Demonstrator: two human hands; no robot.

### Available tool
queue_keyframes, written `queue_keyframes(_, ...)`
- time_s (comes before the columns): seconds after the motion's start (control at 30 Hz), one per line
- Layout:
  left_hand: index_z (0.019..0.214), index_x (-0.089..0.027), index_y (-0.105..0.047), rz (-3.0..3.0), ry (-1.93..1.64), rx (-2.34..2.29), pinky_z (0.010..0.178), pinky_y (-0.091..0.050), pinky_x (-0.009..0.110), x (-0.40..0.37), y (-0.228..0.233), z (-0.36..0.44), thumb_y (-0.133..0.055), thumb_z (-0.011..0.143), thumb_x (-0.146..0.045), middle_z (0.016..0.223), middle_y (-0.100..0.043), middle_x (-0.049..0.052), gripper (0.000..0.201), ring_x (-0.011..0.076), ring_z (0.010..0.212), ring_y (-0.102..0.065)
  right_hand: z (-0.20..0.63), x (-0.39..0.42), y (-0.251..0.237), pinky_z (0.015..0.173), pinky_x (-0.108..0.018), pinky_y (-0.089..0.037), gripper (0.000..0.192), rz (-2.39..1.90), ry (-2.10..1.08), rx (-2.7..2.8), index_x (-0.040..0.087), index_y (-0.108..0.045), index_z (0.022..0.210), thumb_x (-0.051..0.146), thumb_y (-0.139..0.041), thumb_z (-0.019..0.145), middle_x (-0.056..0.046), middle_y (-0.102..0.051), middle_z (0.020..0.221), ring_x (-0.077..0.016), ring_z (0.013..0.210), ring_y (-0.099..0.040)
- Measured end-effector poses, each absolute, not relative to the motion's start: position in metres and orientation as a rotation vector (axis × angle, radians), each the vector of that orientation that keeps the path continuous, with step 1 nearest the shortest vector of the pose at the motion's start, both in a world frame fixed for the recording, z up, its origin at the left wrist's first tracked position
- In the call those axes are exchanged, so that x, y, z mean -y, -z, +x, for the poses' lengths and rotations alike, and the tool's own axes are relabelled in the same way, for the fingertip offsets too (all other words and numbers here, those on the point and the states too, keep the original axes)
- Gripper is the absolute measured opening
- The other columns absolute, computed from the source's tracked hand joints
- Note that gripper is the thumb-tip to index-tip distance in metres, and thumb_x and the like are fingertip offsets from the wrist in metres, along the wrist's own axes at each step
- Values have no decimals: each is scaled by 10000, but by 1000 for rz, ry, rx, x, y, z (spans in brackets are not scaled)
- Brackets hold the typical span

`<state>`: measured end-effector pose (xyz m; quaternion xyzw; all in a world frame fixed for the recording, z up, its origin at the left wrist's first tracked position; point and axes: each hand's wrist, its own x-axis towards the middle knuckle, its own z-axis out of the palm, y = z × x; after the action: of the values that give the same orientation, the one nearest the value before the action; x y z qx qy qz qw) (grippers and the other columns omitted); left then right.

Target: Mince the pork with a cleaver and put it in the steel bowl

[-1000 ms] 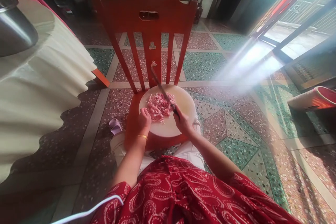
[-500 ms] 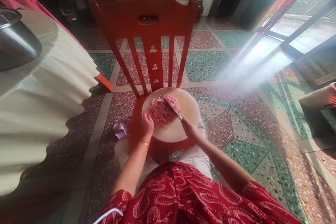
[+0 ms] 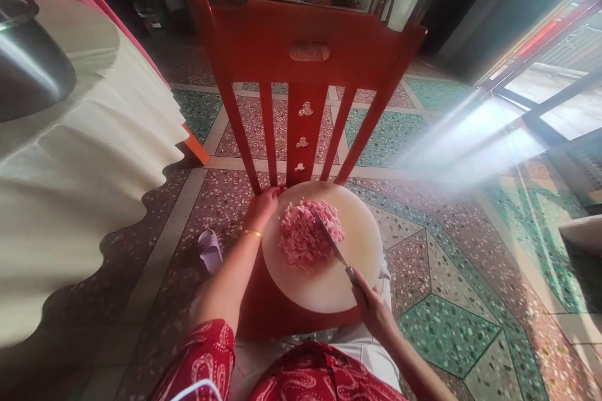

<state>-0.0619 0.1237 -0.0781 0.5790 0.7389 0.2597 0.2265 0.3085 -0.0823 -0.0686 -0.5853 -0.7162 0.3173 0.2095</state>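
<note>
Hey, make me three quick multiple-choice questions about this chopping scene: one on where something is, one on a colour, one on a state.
1. Where does the round cutting board rest?
A. on the red chair seat
B. on the floor
C. on the draped table

2. What colour is the minced meat?
A. green
B. pink
C. black

3. What is the right hand doing?
A. hanging empty
B. gripping a cup
C. gripping the knife

Answers: A, red seat shows beneath the board; B, the pile is pink; C, fingers wrap the handle, blade on the meat.

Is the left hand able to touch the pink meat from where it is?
Probably yes. The left hand grips the board's far-left edge, and nothing lies between it and the meat; the knife comes in from the other side.
</note>
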Motion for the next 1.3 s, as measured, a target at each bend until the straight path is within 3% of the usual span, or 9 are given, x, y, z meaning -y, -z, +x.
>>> queue_keyframes(0.17,1279,-224,-583,1857,-293,-1755,926,-454,298,-177,93,-80,-432,919,-305,1240,-641,81,398,225,1094,-621,332,83,84,1012,-412,-450,467,-1644,-939,1997,238,-499,1392,346,-450,941,-57,-556,1349,-244,1247,-518)
queue_keyframes(0.33,1094,-234,-685,2006,-80,-1622,796,-475,269,-200,102,-81,-458,901,-354,1098,-700,83,321,219,968,-662,342,85,89,997,-338,-457,466,-1683,-986,1974,217,-508,1388,352,-455,944,-65,-552,1343,-234,1246,-510)
queue_keyframes(0.4,1050,-214,-693,2018,-42,-1698,788,-473,278,-199,104,-80,-423,917,-367,1051,-707,100,337,228,956,-664,342,85,88,986,-321,-467,468,-1684,-997,1969,211,-513,1383,358,-460,942,-66,-554,1340,-232,1248,-507)
queue_keyframes(0.57,1175,-198,-628,1974,-21,-1884,825,-470,294,-186,103,-82,-370,947,-374,1031,-706,123,387,239,979,-663,340,83,86,994,-325,-460,469,-1699,-1038,1952,203,-526,1373,376,-461,942,-75,-556,1340,-234,1248,-510)
queue_keyframes(0.8,1314,-287,-539,1929,-39,-1843,870,-466,267,-169,94,-92,-439,927,-310,1189,-663,78,401,212,1056,-636,326,81,82,1042,-372,-428,470,-1704,-1036,1849,234,-523,1375,399,-466,938,-60,-543,1364,-235,1282,-482)
queue_keyframes(1.1,1297,-292,-553,1897,-65,-1951,848,-475,295,-157,93,-93,-422,932,-328,1124,-685,90,389,233,994,-658,322,81,84,1039,-424,-438,478,-1713,-998,1832,228,-536,1366,408,-455,932,-69,-578,1331,-257,1271,-501)
queue_keyframes(1.3,1311,-253,-551,2122,87,-1957,841,-465,327,-157,82,-84,-424,923,-338,948,-699,136,418,264,947,-656,326,80,90,1027,-398,-446,466,-1683,-997,1880,230,-545,1356,404,-446,935,-73,-544,1371,-245,1264,-508)
